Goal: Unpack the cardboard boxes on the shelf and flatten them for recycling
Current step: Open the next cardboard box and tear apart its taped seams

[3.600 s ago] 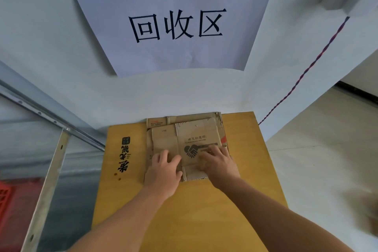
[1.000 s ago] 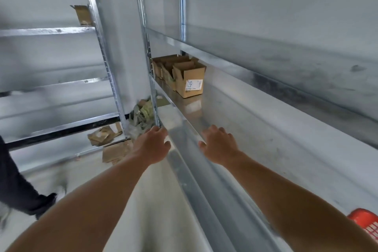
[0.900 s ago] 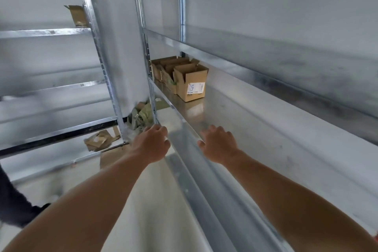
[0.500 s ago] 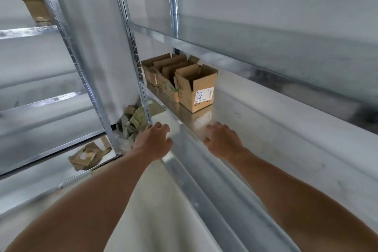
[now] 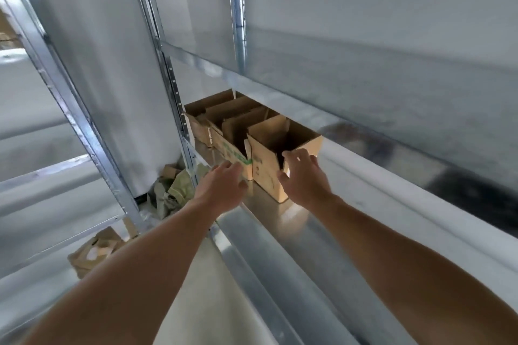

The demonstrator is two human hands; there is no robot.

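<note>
several pieces of flattened cardboard (image 5: 92,253) lie on the floor, far to the left of and below the nearest box (image 5: 265,168). closer to that box, also left and lower, a heap of crumpled packing (image 5: 175,190) sits at the foot of the shelf post (image 5: 175,98). the left hand (image 5: 221,189) is just left of the nearest box, fingers loose and spread, holding nothing. its fingertips reach the green-printed box (image 5: 227,145), though contact is too blurred to tell. that box stands against the nearest box's left side, with another brown box (image 5: 196,124) behind it. the row runs lengthwise along the metal shelf (image 5: 280,221), away from the camera. the nearest box stands upright on the shelf, taller than wide, its open mouth pointing up and one corner turned toward the camera. the right hand (image 5: 305,179) grips its near right corner, fingers hooked over the rim, thumb pressed on the front face.
</note>
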